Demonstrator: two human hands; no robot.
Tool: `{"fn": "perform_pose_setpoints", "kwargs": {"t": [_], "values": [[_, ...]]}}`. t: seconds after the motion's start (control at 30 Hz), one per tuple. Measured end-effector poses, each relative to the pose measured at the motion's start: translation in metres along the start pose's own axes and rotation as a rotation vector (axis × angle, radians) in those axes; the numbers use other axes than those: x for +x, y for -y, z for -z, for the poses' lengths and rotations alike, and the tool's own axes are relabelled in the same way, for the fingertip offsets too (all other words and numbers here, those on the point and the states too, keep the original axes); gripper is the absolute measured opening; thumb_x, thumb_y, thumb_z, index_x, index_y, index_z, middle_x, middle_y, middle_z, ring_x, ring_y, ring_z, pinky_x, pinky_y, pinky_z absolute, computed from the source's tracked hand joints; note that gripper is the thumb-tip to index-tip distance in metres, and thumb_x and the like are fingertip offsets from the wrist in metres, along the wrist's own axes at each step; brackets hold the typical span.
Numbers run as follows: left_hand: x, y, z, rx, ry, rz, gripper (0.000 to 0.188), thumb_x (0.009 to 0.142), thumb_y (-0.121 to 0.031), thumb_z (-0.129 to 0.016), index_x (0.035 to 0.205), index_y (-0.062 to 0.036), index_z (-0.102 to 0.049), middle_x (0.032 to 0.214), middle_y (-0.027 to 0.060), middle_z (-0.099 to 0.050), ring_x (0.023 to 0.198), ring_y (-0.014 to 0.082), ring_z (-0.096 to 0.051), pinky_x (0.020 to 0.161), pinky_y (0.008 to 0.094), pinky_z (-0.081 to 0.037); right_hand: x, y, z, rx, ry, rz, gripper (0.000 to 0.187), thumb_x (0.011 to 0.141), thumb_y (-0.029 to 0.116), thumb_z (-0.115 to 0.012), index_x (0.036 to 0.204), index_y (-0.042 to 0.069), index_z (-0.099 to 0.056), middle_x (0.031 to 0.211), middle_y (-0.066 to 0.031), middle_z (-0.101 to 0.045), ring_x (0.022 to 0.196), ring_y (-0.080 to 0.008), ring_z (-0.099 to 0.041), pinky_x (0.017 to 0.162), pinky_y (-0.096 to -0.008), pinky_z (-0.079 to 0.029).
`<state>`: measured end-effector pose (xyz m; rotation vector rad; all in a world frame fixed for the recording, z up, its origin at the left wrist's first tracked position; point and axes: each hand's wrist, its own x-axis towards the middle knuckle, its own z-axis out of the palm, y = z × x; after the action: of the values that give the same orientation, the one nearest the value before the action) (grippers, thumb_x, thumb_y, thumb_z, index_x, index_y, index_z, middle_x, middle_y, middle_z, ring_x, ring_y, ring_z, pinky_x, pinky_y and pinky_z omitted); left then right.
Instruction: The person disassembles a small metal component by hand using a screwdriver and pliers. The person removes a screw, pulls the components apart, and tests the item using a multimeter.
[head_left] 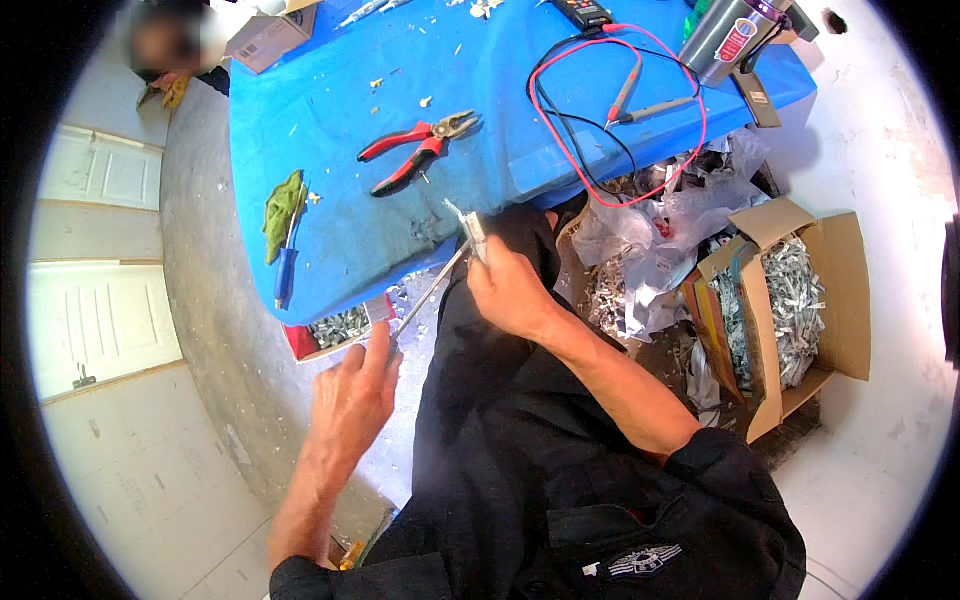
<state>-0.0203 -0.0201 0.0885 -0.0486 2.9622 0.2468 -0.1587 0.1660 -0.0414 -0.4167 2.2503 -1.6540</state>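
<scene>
My left hand is closed round the lower end of a long thin metal rod. Its handle, if any, is hidden in the fingers. The rod slants up to a small silvery-white piece, which my right hand pinches in front of the table edge. Frayed pale strands stick out of that piece's upper end. Rod tip and piece meet or overlap; contact cannot be made out. Beyond them on the blue-covered table lie red-and-black combination pliers, jaws pointing right.
On the table are a blue-handled screwdriver beside a green cloth, a multimeter with red and black leads, and a steel flask. A carton of pale strips stands at right. Another person is at far left.
</scene>
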Motion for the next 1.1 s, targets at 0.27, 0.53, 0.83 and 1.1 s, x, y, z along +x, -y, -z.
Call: {"fn": "perform_pose_setpoints", "kwargs": {"t": [0.27, 0.53, 0.83, 1.1], "values": [[0.006, 0.002, -0.004, 0.201, -0.088, -0.089, 0.038, 0.095, -0.019, -0.072, 0.130, -0.0082, -0.059, 0.077, 0.0103, -0.059, 0.063, 0.0297, -0.067, 0.053, 0.0432, -0.053, 0.002, -0.008, -0.008, 0.025, -0.060, 0.003, 0.028, 0.101, 0.021, -0.057, 0.095, -0.005, -0.050, 0.084, -0.0387, -0.063, 0.085, -0.0567, -0.063, 0.070, -0.0600, -0.049], [0.011, 0.019, -0.027, 0.324, -0.270, -0.171, 0.034, 0.097, -0.014, -0.068, 0.130, -0.0087, -0.061, 0.076, 0.0067, -0.052, 0.067, 0.0237, -0.065, 0.053, 0.0398, -0.050, 0.008, 0.014, 0.016, 0.507, 0.232, -0.295, 0.021, 0.102, 0.022, -0.051, 0.090, 0.005, -0.048, 0.067, -0.0052, -0.049, 0.050, -0.0158, -0.045, 0.044, -0.0358, -0.037], [0.017, 0.036, -0.091, -0.445, -0.176, -0.052, 0.039, 0.096, -0.020, -0.073, 0.131, -0.0073, -0.060, 0.087, 0.0189, -0.069, 0.076, 0.0388, -0.070, 0.064, 0.0448, -0.054, 0.002, 0.030, 0.024, 0.854, 0.377, -0.480, 0.021, 0.105, 0.021, -0.048, 0.085, 0.017, -0.043, 0.064, 0.0096, -0.036, 0.047, -0.0026, -0.031, 0.040, -0.0226, -0.021], [0.009, 0.022, -0.106, -0.696, -0.085, 0.080, 0.035, 0.100, -0.022, -0.066, 0.128, -0.0033, -0.061, 0.084, 0.0215, -0.067, 0.073, 0.0394, -0.067, 0.067, 0.0433, -0.051, -0.006, 0.029, 0.023, 0.799, 0.271, -0.527, 0.034, 0.110, 0.042, -0.047, 0.098, 0.011, -0.049, 0.068, 0.0060, -0.039, 0.049, -0.0034, -0.031, 0.041, -0.0229, -0.023]]}}
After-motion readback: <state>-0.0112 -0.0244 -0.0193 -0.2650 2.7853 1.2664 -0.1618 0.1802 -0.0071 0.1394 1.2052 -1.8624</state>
